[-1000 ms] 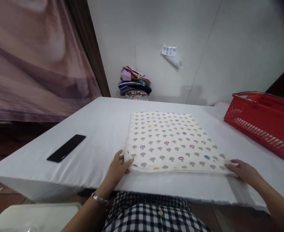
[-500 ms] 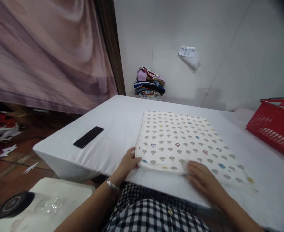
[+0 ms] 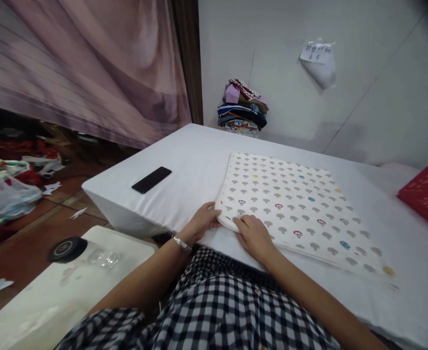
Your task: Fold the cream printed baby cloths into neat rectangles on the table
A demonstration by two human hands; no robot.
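A white cloth [image 3: 294, 204] printed with grey and coloured mushrooms lies flat, folded in layers, on the white-covered table [image 3: 188, 160]. At its near left corner, my left hand [image 3: 202, 222] pinches the layered edge between thumb and fingers. Just to the right, my right hand [image 3: 255, 237] grips the near edge close to that corner, thumb on top and the other fingers partly hidden. The two hands are a short gap apart. A black phone [image 3: 151, 179] lies on the table, left of the cloth.
A stack of folded fabrics [image 3: 242, 108] stands by the wall beyond the table. The red basket [image 3: 427, 189] is at the right edge. To my lower left, a white stool [image 3: 100, 282] bears a black round object [image 3: 67, 249] and clear round items.
My right hand has moved left along the near edge, from the middle of the cloth to beside my left hand. The left hand stays at the corner. The camera view has shifted.
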